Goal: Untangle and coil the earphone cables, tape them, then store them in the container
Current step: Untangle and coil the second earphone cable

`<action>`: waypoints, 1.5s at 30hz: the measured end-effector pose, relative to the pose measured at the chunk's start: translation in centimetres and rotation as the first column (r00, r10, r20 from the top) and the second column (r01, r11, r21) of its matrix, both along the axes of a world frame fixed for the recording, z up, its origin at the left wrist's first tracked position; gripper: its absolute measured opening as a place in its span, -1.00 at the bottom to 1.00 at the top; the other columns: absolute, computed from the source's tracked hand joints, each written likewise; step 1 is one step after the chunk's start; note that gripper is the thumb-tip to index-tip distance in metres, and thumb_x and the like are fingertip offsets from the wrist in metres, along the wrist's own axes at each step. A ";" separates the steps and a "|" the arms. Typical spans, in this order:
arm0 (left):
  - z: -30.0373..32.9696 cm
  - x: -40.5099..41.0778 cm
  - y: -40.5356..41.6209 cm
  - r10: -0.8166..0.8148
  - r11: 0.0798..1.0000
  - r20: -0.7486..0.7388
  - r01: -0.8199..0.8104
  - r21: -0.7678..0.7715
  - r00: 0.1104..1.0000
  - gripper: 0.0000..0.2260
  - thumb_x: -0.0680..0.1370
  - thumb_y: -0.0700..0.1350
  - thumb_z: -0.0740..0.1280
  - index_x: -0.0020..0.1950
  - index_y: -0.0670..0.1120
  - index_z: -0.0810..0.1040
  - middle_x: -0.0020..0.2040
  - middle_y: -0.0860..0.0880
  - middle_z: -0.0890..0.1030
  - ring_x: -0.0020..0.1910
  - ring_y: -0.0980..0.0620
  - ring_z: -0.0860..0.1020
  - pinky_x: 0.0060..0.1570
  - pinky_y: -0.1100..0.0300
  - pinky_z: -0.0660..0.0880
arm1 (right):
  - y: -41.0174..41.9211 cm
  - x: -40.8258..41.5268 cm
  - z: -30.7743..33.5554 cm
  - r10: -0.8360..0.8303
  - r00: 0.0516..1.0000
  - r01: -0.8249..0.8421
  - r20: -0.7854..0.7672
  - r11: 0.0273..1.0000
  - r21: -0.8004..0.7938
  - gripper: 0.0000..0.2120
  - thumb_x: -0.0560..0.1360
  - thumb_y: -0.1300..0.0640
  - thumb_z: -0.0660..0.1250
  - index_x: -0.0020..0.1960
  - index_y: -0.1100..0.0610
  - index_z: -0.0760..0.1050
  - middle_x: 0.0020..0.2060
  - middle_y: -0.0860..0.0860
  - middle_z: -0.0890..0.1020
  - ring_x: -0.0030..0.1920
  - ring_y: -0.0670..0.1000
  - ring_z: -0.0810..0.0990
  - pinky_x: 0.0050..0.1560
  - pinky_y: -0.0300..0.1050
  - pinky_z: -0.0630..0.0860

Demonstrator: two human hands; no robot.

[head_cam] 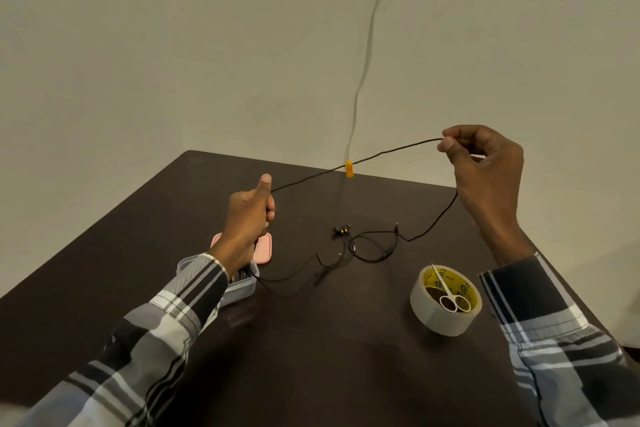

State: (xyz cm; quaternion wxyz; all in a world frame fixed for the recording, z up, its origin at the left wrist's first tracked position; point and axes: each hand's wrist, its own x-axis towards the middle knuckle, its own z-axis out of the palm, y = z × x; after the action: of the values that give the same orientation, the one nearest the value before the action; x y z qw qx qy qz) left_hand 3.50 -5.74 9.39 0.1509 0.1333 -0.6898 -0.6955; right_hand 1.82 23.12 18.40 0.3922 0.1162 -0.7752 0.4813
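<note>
Left hand (pixel 250 215) fist-grips and right hand (pixel 485 163) pinches a black earphone cable (pixel 391 151), stretched taut above the table (pixel 311 357); the rest trails slack on the tabletop by the earbuds (pixel 341 229). Judged early: untangling under way, nothing coiled or taped; the clear container (pixel 239 289) under the left wrist holds something dark, contents unclear. Tape roll (pixel 445 302), scissors (pixel 450 296) on top, looks untouched; its yellow core print is unreadable.

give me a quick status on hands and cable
Left hand and right hand stretch thin black earphone cable taut. Rest lies tangled on dark table. Nothing obstructing.
</note>
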 end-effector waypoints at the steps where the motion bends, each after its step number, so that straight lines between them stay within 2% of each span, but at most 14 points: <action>1: 0.0 0.1 0.0 -0.015 1.000 0.003 0.015 -0.002 1.000 -0.56 0.63 0.17 0.19 -0.34 -0.09 0.46 -0.47 0.02 0.42 -0.53 0.13 0.31 -0.51 0.30 0.26 | 0.1 0.0 0.1 -0.028 1.000 0.028 0.008 0.999 0.018 -0.93 0.55 0.14 0.40 0.00 0.01 0.63 -0.20 -0.16 0.66 -0.14 -0.16 0.62 -0.11 -0.34 0.52; 6: 1.3 0.3 1.0 -0.179 0.983 -0.090 0.174 -0.057 0.980 -0.55 0.59 0.21 0.24 -0.27 -0.11 0.60 -0.49 0.06 0.40 -0.55 0.20 0.32 -0.50 0.37 0.28 | 0.3 -0.6 0.3 -0.235 0.957 0.164 0.171 0.922 0.350 -0.81 0.56 0.20 0.38 0.14 0.03 0.64 0.06 -0.06 0.70 0.02 -0.16 0.53 -0.04 -0.25 0.40; 9: 3.3 0.4 2.6 -0.356 0.931 -0.159 0.334 -0.147 0.921 -0.56 0.58 0.21 0.25 -0.28 -0.10 0.61 -0.49 0.06 0.37 -0.53 0.20 0.30 -0.50 0.41 0.28 | -1.7 0.3 0.0 -0.024 0.963 -0.068 0.269 0.942 0.329 -0.72 0.57 0.11 0.40 0.27 0.03 0.59 0.20 -0.12 0.63 0.23 -0.14 0.54 0.21 -0.11 0.49; 11: 4.8 0.4 3.9 -0.470 0.876 -0.195 0.428 -0.225 0.861 -0.57 0.59 0.18 0.26 -0.31 -0.09 0.61 -0.51 0.06 0.36 -0.53 0.17 0.28 -0.49 0.40 0.26 | -3.7 1.4 0.0 0.228 0.911 -0.322 0.345 0.914 0.246 -0.69 0.54 0.03 0.43 0.28 0.02 0.58 0.17 -0.17 0.64 0.23 -0.19 0.55 0.19 -0.14 0.55; 14: 7.0 0.4 5.2 -0.578 0.803 -0.224 0.497 -0.329 0.785 -0.58 0.59 0.15 0.29 -0.32 -0.11 0.61 -0.53 0.07 0.38 -0.55 0.16 0.27 -0.51 0.40 0.25 | -5.3 2.3 0.1 0.402 0.816 -0.524 0.414 0.817 0.239 -0.81 0.57 0.08 0.40 0.15 0.09 0.66 -0.09 -0.06 0.74 0.01 -0.09 0.70 0.13 -0.11 0.61; 17: 8.4 0.3 5.0 -0.603 0.780 -0.232 0.502 -0.373 0.763 -0.58 0.60 0.14 0.29 -0.33 -0.10 0.59 -0.53 0.06 0.32 -0.55 0.13 0.23 -0.51 0.37 0.22 | -4.9 2.2 1.0 0.406 0.846 -0.494 0.345 0.841 0.220 -0.83 0.60 0.10 0.36 -0.05 0.14 0.69 -0.29 0.05 0.71 -0.20 0.15 0.67 -0.05 0.09 0.56; 20: 9.1 0.5 4.5 -0.657 0.732 -0.197 0.554 -0.397 0.728 -0.57 0.61 0.13 0.27 -0.34 -0.11 0.56 -0.49 0.02 0.26 -0.51 0.10 0.19 -0.49 0.35 0.19 | -4.0 2.2 1.6 0.450 0.839 -0.520 0.307 0.829 0.207 -0.85 0.54 0.13 0.44 0.09 0.12 0.62 -0.03 -0.05 0.71 0.04 -0.16 0.66 0.02 -0.17 0.59; 23: 9.5 0.8 4.8 -0.732 0.660 -0.165 0.630 -0.409 0.661 -0.57 0.63 0.10 0.24 -0.35 -0.12 0.52 -0.50 0.02 0.26 -0.52 0.11 0.18 -0.50 0.35 0.19 | -4.4 2.6 1.9 0.524 0.772 -0.625 0.359 0.728 0.283 -0.65 0.53 0.18 0.45 0.31 0.05 0.54 0.19 -0.09 0.65 0.24 -0.21 0.57 0.11 -0.30 0.57; 27: 10.1 0.9 4.5 -0.755 0.629 -0.144 0.644 -0.434 0.640 -0.57 0.63 0.12 0.24 -0.35 -0.10 0.54 -0.50 0.02 0.28 -0.53 0.09 0.20 -0.50 0.34 0.22 | -4.3 2.6 2.5 0.455 0.840 -0.534 0.295 0.786 0.310 -0.90 0.55 0.18 0.42 0.04 0.11 0.69 -0.09 -0.09 0.70 0.01 -0.15 0.64 0.05 -0.14 0.59; 33: 10.5 0.8 4.3 -0.768 0.629 -0.183 0.668 -0.398 0.614 -0.60 0.58 0.16 0.27 -0.34 -0.06 0.55 -0.52 0.07 0.31 -0.55 0.12 0.23 -0.53 0.36 0.24 | -4.5 3.0 3.1 0.547 0.768 -0.635 0.332 0.715 0.291 -0.74 0.55 0.21 0.43 0.23 0.15 0.55 0.13 0.00 0.66 0.18 -0.12 0.62 0.10 -0.30 0.56; 37: 10.5 0.5 3.9 -0.756 0.644 -0.195 0.654 -0.398 0.625 -0.61 0.59 0.16 0.28 -0.30 -0.07 0.59 -0.51 0.07 0.33 -0.55 0.13 0.24 -0.52 0.36 0.25 | -4.6 2.9 4.0 0.451 0.851 -0.521 0.269 0.790 0.322 -0.95 0.55 0.15 0.43 -0.06 0.05 0.67 -0.25 -0.01 0.72 -0.18 -0.08 0.68 0.01 -0.11 0.57; 39: 10.4 0.3 3.3 -0.739 0.664 -0.207 0.643 -0.382 0.641 -0.63 0.57 0.16 0.31 -0.28 -0.08 0.60 -0.49 0.07 0.33 -0.55 0.13 0.24 -0.51 0.37 0.26 | -4.4 2.6 4.4 0.381 0.900 -0.432 0.211 0.840 0.327 -0.88 0.55 0.11 0.43 -0.16 0.03 0.67 -0.31 -0.03 0.69 -0.21 -0.07 0.66 0.00 0.01 0.59; 42: 9.9 0.1 2.5 -0.726 0.683 -0.218 0.648 -0.338 0.652 -0.68 0.56 0.15 0.33 -0.19 -0.07 0.63 -0.47 0.07 0.33 -0.55 0.13 0.23 -0.52 0.38 0.25 | -4.0 2.1 5.5 0.329 0.940 -0.340 0.087 0.921 0.189 -0.85 0.54 0.15 0.42 -0.20 0.01 0.65 -0.35 -0.02 0.68 -0.22 0.10 0.68 0.02 0.16 0.63; 45: 9.2 -0.1 1.6 -0.713 0.699 -0.210 0.655 -0.287 0.669 -0.70 0.54 0.14 0.35 -0.01 -0.07 0.68 -0.45 0.07 0.32 -0.55 0.13 0.20 -0.54 0.38 0.23 | -3.1 1.2 6.3 0.270 0.963 -0.270 0.017 0.962 0.037 -0.84 0.55 0.20 0.39 -0.18 0.03 0.64 -0.37 -0.02 0.65 -0.31 0.00 0.65 -0.09 0.05 0.69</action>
State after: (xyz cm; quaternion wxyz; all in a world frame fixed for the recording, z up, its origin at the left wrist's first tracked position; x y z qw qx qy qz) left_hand 3.40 -4.10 18.64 -0.0053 -0.2601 -0.7190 -0.6445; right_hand 3.05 19.98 24.68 0.3158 0.2257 -0.7638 0.5156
